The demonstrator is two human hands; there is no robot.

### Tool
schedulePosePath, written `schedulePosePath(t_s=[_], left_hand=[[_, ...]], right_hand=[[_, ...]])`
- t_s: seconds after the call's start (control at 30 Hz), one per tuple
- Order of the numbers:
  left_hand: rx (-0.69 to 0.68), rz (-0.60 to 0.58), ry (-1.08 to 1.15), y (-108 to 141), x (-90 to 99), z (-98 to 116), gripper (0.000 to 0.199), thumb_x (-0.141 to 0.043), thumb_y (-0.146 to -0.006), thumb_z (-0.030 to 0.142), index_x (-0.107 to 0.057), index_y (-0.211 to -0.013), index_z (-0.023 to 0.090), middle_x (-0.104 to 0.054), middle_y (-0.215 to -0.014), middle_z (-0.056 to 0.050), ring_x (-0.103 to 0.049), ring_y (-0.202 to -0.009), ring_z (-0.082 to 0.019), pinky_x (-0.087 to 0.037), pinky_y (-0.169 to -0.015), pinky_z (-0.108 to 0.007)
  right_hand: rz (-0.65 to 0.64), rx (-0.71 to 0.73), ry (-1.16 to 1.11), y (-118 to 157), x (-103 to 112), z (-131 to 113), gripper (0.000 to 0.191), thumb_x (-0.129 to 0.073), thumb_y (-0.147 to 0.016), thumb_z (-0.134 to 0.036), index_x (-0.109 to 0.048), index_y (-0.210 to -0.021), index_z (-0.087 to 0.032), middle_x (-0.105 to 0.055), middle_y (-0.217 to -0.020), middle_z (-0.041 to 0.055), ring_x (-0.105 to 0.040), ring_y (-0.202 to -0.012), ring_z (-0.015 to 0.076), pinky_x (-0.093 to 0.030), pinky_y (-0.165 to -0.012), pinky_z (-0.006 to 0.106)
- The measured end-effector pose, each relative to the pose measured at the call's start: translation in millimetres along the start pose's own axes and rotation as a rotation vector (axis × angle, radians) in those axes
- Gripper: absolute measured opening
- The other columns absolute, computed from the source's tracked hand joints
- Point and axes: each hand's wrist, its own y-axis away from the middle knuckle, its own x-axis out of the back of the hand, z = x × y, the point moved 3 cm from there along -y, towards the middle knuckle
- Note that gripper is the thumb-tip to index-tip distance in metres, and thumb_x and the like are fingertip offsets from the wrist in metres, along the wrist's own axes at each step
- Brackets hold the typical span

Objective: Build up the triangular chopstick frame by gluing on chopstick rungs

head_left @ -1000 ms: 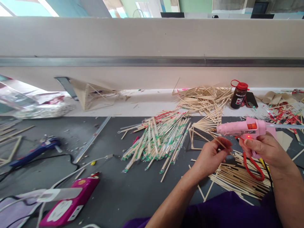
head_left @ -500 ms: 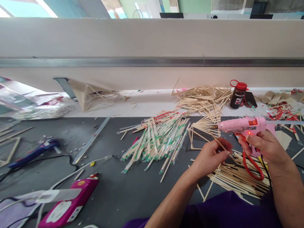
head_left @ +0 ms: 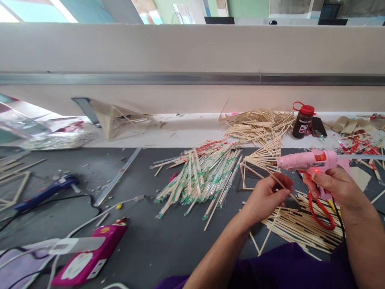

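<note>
A wooden stick [head_left: 278,179] is pinched in the fingers of my left hand [head_left: 269,197], its far end close to the nozzle of a pink glue gun [head_left: 303,159]. My right hand [head_left: 337,186] is wrapped round the glue gun's handle; a small red light glows on its side. Just left of the nozzle, a frame of joined sticks [head_left: 244,176] stands on the dark table, partly hidden by my left hand. Loose bare sticks [head_left: 291,226] lie below both hands, with red-handled scissors or pliers [head_left: 320,216] on top of them.
Plastic-wrapped chopsticks [head_left: 198,180] are heaped mid-table, and bare sticks [head_left: 261,122] are piled behind. A dark bottle [head_left: 303,122] with a red lid stands at the back right. To the left are a blue glue gun [head_left: 48,192], a magenta box [head_left: 90,257], cables and a clear ruler [head_left: 118,176].
The whole view has shifted slightly, so most things appear a little further right. Both hands keep the same grips, with the stick still close to the nozzle.
</note>
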Motion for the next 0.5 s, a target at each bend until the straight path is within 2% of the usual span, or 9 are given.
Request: schedulePosePath(t_s=[0.1, 0.3, 0.5], left_hand=[[-0.001, 0.004, -0.009, 0, -0.2, -1, 0.014, -0.06, -0.074, 0.019, -0.059, -0.088, 0.015, -0.061, -0.081, -0.003, -0.058, -0.071, -0.011, -0.047, -0.057, -0.021], [0.005, 0.026, -0.02, 0, 0.3, -1, 0.022, -0.067, -0.074, 0.03, -0.06, -0.088, 0.015, -0.058, -0.08, -0.001, -0.058, -0.069, -0.011, -0.047, -0.056, -0.021], [-0.002, -0.019, 0.027, 4, -0.4, 2, 0.021, -0.068, -0.074, 0.03, -0.06, -0.088, 0.016, -0.061, -0.077, -0.001, -0.056, -0.066, -0.01, -0.046, -0.056, -0.021]], right_hand=[[-0.001, -0.005, 0.007, 0, -1, 1, 0.046, -0.06, -0.081, -0.056, -0.06, -0.059, -0.016, -0.056, -0.052, 0.0026, -0.052, -0.049, 0.0123, -0.039, -0.047, 0.025], [0.057, -0.029, 0.051, -3, 1, -1, 0.048, -0.058, -0.08, -0.059, -0.061, -0.059, -0.016, -0.057, -0.051, 0.0025, -0.052, -0.049, 0.0132, -0.04, -0.05, 0.026], [0.102, -0.003, -0.071, -12, 1, 1, 0.044, -0.058, -0.082, -0.055, -0.066, -0.069, -0.014, -0.061, -0.058, 0.0033, -0.051, -0.048, 0.0114, -0.039, -0.047, 0.024]])
